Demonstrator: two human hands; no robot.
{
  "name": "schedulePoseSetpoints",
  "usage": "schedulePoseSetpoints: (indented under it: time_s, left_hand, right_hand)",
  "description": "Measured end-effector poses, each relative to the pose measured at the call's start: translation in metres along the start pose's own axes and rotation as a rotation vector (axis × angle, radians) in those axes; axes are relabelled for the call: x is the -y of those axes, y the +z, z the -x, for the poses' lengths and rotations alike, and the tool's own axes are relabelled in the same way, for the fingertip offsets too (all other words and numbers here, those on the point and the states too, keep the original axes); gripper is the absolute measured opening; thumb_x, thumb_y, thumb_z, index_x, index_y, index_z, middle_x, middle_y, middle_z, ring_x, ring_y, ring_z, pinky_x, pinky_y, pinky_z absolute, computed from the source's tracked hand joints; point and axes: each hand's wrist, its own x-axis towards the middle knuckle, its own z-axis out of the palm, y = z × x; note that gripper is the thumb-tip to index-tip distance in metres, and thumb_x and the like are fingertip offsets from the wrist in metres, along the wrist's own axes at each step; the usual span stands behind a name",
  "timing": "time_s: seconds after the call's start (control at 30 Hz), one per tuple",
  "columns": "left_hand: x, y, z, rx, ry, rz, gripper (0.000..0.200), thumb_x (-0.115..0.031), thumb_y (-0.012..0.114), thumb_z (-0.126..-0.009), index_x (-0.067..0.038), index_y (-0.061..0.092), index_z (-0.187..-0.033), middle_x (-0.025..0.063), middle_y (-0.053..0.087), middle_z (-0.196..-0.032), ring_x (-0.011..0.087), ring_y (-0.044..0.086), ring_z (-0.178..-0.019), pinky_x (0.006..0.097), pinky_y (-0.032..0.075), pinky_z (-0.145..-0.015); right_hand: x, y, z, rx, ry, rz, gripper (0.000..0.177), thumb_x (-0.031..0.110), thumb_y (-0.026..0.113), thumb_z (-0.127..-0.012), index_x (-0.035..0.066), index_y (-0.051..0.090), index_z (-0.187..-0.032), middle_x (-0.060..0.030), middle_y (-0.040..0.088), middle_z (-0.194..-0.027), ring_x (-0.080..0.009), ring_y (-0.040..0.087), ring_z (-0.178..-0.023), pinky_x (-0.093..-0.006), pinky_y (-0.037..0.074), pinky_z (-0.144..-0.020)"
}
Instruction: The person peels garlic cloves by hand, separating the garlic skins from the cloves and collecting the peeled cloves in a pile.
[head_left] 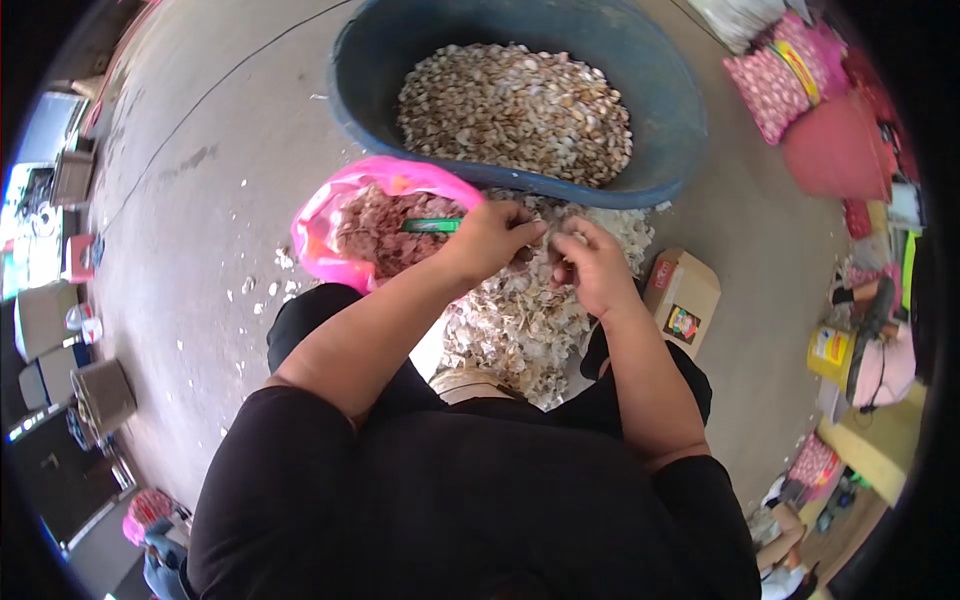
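Over a heap of pale, papery peels (515, 335), my left hand (497, 238) has its fingers pinched together, with something too small to name at the fingertips. My right hand (592, 262) is close beside it, fingers curled and partly blurred; whatever it may hold is hidden. Left of my left hand lies an open pink plastic bag (312, 222) filled with pinkish-brown skins. A green-handled tool (430, 225) rests on those skins. Beyond both hands stands a large blue tub (668, 130) holding many small whitish-brown clove-like pieces (515, 110).
A cardboard box (695, 290) sits right of the peels. Filled pink net bags (775, 90) and a red container (840, 150) stand at the upper right, above a yellow bucket (830, 347). Cardboard boxes (103, 397) line the left. People are partly visible at both lower corners.
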Motion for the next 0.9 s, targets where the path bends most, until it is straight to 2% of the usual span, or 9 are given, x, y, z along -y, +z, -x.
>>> schedulePoseSetpoints:
  time_s: [0.13,0.27,0.33,0.37,0.5,0.57,0.7,0.77,0.9]
  left_hand:
    - [0.014,0.01,0.004,-0.249,0.554,-0.689,0.032,-0.019,0.065,-0.07,-0.006,0.057,-0.098,0.0155,0.056,-0.083,0.0284,0.058,-0.073,0.0339,0.048,-0.067]
    - [0.001,0.019,0.038,-0.287,0.724,-0.663,0.03,-0.017,0.064,-0.068,-0.006,0.057,-0.095,0.0122,0.052,-0.092,0.0281,0.057,-0.077,0.0362,0.047,-0.066]
    - [-0.01,0.006,0.055,-0.179,0.752,-0.737,0.028,-0.017,0.064,-0.068,-0.005,0.057,-0.092,0.0119,0.052,-0.09,0.0284,0.056,-0.074,0.0359,0.047,-0.064]
    - [-0.011,0.0,0.062,-0.125,0.765,-0.771,0.027,-0.016,0.064,-0.067,-0.005,0.056,-0.091,0.0118,0.052,-0.089,0.0286,0.056,-0.073,0.0357,0.047,-0.063]
    - [-0.001,-0.018,0.081,-0.089,0.797,-0.741,0.019,-0.014,0.064,-0.067,-0.004,0.056,-0.081,0.0096,0.052,-0.074,0.0283,0.056,-0.065,0.036,0.045,-0.059]
    - [-0.004,-0.029,0.094,-0.143,0.864,-0.632,0.017,-0.013,0.064,-0.066,-0.004,0.055,-0.078,0.0092,0.052,-0.071,0.0279,0.055,-0.064,0.0372,0.045,-0.056]
    - [0.0,-0.064,0.114,-0.211,0.786,-0.634,0.019,-0.012,0.065,-0.065,-0.004,0.055,-0.079,0.0099,0.052,-0.073,0.0281,0.056,-0.066,0.0375,0.046,-0.055]
    - [0.003,-0.081,0.121,-0.204,0.695,-0.683,0.02,-0.012,0.065,-0.065,-0.004,0.055,-0.079,0.0105,0.053,-0.074,0.0282,0.056,-0.067,0.0369,0.047,-0.056]
    - [0.019,-0.104,0.128,-0.22,0.655,-0.688,0.023,-0.013,0.064,-0.064,-0.002,0.055,-0.083,0.0114,0.053,-0.076,0.0281,0.057,-0.069,0.0356,0.047,-0.06]
  right_hand:
    - [-0.029,0.004,-0.006,0.067,0.335,-0.547,0.037,0.04,0.04,-0.087,0.007,0.05,-0.096,-0.0078,0.057,-0.084,-0.0208,0.058,-0.073,-0.0308,0.048,-0.063]
    - [-0.032,-0.003,-0.028,0.274,0.225,-0.626,0.042,0.038,0.032,-0.09,0.0,0.044,-0.103,-0.0111,0.055,-0.095,-0.0262,0.056,-0.084,-0.0322,0.05,-0.066]
    - [0.006,0.006,-0.048,-0.058,0.158,-0.556,0.048,0.038,0.029,-0.09,-0.007,0.039,-0.104,-0.0175,0.054,-0.096,-0.0316,0.055,-0.087,-0.0337,0.051,-0.07]
    - [0.031,0.001,-0.059,0.029,0.102,-0.679,0.052,0.039,0.028,-0.09,-0.011,0.036,-0.104,-0.0224,0.052,-0.096,-0.0354,0.054,-0.091,-0.0358,0.051,-0.074]
    - [0.072,0.043,-0.085,-0.176,-0.208,-0.016,0.039,0.031,0.047,-0.086,-0.002,0.042,-0.106,-0.0183,0.055,-0.093,-0.024,0.058,-0.081,-0.03,0.049,-0.065]
    - [0.049,0.08,-0.091,0.13,-0.214,0.171,0.029,0.023,0.054,-0.083,0.003,0.048,-0.102,-0.0118,0.058,-0.084,-0.0188,0.058,-0.075,-0.0283,0.048,-0.064]
    - [-0.025,0.155,-0.107,0.448,-0.345,1.197,0.029,0.013,0.054,-0.08,0.0,0.046,-0.105,-0.0151,0.056,-0.093,-0.0267,0.058,-0.079,-0.0351,0.047,-0.07]
    - [-0.057,0.178,-0.122,0.328,-0.487,1.605,0.029,0.01,0.041,-0.081,0.002,0.045,-0.108,-0.0215,0.048,-0.107,-0.0374,0.052,-0.092,-0.0404,0.044,-0.077]
    - [-0.092,0.202,-0.177,0.213,-0.582,2.083,0.039,0.015,0.038,-0.081,0.003,0.04,-0.118,-0.0206,0.043,-0.116,-0.0339,0.05,-0.1,-0.0426,0.042,-0.081]
